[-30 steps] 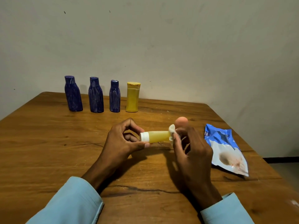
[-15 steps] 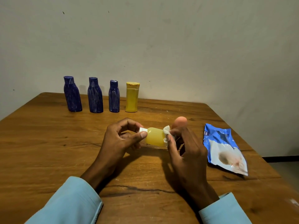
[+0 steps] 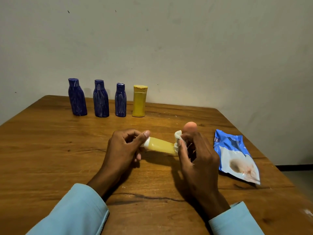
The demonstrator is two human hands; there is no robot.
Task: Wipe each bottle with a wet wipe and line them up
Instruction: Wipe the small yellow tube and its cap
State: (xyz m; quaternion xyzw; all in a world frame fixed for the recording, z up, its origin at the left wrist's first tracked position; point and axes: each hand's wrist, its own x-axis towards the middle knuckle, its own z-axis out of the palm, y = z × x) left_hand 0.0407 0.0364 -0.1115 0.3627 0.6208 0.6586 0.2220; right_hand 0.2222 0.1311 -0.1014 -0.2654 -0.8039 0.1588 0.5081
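A small yellow bottle (image 3: 160, 146) with a white cap lies sideways above the table, between my hands. My left hand (image 3: 124, 150) pinches its capped end with thumb and fingers. My right hand (image 3: 197, 160) pinches a crumpled white wet wipe (image 3: 177, 139) against the bottle's other end. Three blue bottles (image 3: 77, 97) (image 3: 101, 99) (image 3: 120, 100) and a taller yellow bottle (image 3: 139, 101) stand upright in a row at the table's far edge. A rounded orange-pink object (image 3: 190, 126) peeks out behind my right hand; what it is I cannot tell.
A blue and white wipe packet (image 3: 234, 155) lies flat to the right of my right hand. The wooden table (image 3: 50, 158) meets a plain wall behind the bottle row. Its right edge runs close past the packet.
The wipe has slid along the bottle toward its right end, baring more of the yellow body. The bottle now tilts slightly, capped end higher.
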